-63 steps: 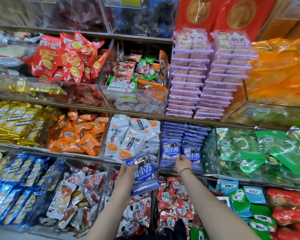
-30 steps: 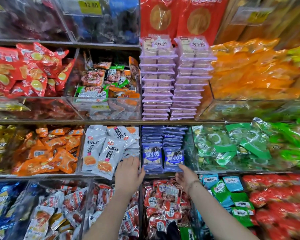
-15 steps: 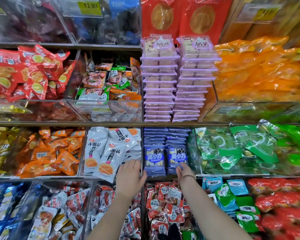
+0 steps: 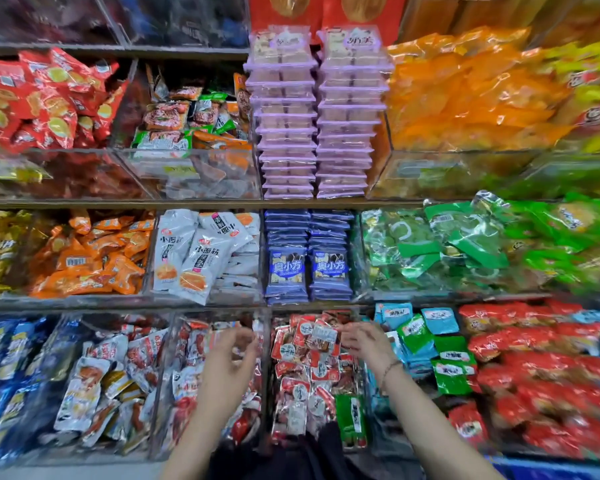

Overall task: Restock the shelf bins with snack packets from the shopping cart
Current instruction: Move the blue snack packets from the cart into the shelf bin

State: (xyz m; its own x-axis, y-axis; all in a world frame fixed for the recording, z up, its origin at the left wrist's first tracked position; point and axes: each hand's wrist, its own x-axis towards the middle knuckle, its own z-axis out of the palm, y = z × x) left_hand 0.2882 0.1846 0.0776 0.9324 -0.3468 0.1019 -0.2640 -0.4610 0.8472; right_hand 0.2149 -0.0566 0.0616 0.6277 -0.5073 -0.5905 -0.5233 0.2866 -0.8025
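Observation:
Two neat stacks of dark blue snack packets point(image 4: 307, 268) fill the narrow clear bin in the middle shelf row. My left hand point(image 4: 231, 355) hovers below that bin, in front of the lower bins, fingers loosely curled and holding nothing. My right hand point(image 4: 362, 341), with a bracelet at the wrist, hangs over the bin of small red-and-white packets point(image 4: 303, 362), fingers relaxed and empty. Both hands are blurred by motion. The shopping cart is out of view.
White packets point(image 4: 194, 261) sit left of the blue stacks, green packets point(image 4: 440, 247) to the right. Purple-lidded trays point(image 4: 317, 126) stack on the shelf above. Clear bin walls point(image 4: 265, 375) divide the lower row. Orange point(image 4: 87, 261) and red packets point(image 4: 541, 368) fill other bins.
Both hands have dropped away from the blue packet stacks toward the lower bins. The blue packet my left hand held earlier now sits in the bin. The view tilted down.

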